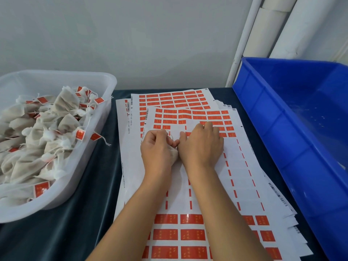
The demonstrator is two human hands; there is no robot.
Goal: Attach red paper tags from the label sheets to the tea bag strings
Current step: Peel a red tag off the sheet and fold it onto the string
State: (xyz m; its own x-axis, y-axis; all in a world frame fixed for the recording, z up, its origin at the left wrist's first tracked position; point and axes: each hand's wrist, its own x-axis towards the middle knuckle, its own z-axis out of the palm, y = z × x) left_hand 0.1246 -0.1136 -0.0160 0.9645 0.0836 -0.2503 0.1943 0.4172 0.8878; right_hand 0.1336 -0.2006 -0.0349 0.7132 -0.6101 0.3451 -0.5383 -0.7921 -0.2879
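Label sheets (235,166) lie stacked in the middle. A tub (105,102) of tea bags (37,129) sits left, a bin (282,129) right.

Both bare forearms reaching forward, left hand (157,147) curled into a loose fist, right hand (201,144) knuckles up (fingertips bent downward), thumbs nearly meeting, wrists close together.

Red tags (192,234) on white sheets (243,166), blue bin (278,117), dk teal cloth (75,223)

We see label sheets (235,166) fanned flat on the dark cloth, red tags (192,219) in rows, many gone mid-sheet. Tagged tea bags (37,132) heap in the tub left; one bag (174,154) is mostly hidden.
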